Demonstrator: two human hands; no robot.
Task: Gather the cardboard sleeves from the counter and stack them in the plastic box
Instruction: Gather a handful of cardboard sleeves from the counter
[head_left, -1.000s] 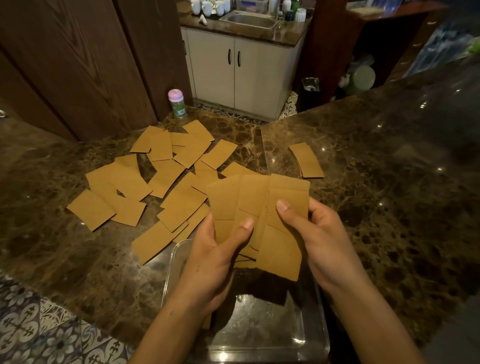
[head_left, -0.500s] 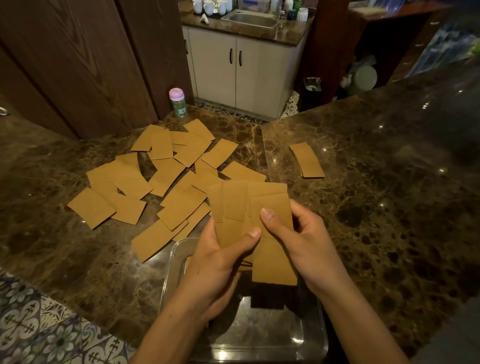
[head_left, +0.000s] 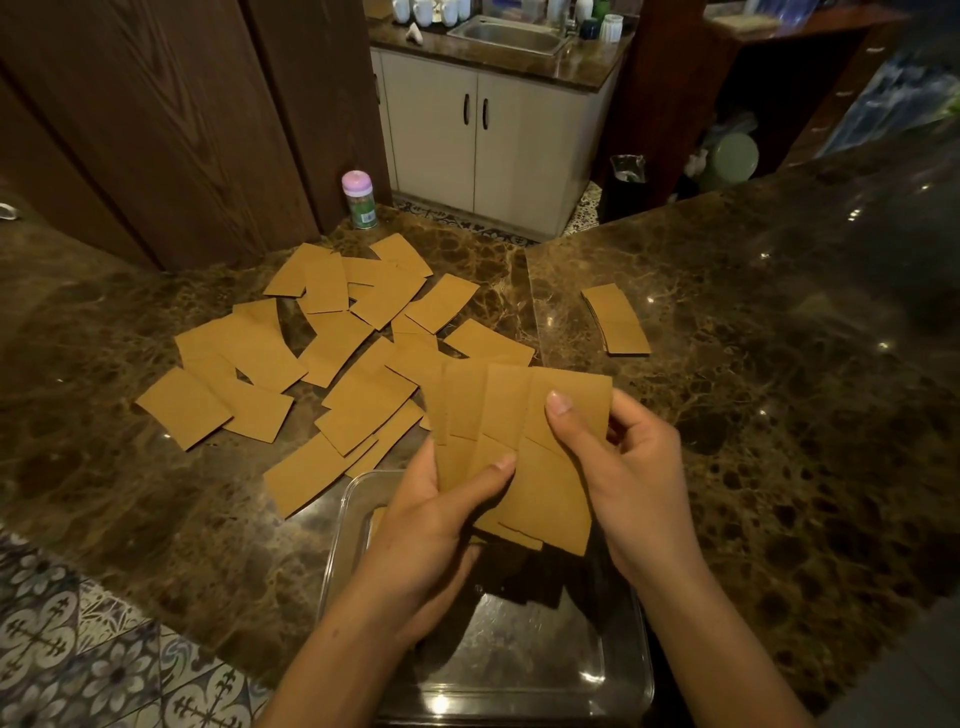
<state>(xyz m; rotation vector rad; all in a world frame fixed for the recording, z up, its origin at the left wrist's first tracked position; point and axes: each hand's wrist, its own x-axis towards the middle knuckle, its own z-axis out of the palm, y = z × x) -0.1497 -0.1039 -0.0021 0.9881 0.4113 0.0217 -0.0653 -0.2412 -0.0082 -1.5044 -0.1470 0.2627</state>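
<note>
Single head view, looking forward and down, close over hands and box (head_left: 343, 545), counter (head_left: 753, 415) beyond.

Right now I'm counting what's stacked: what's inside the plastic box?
The plastic box looks mostly bare, with one sleeve edge at its left wall. The left hand and held sleeves cover the far part.

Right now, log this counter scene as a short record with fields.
left hand: grips fanned cardboard sleeves from the left
right hand: grips the same fan, thumb on top
plastic box: clear, below the hands; contents mostly hidden
loose sleeves: scattered on the marble counter, left of centre
small stack: lies apart, right of the pile
bottle: upright, pink cap, far edge
</note>
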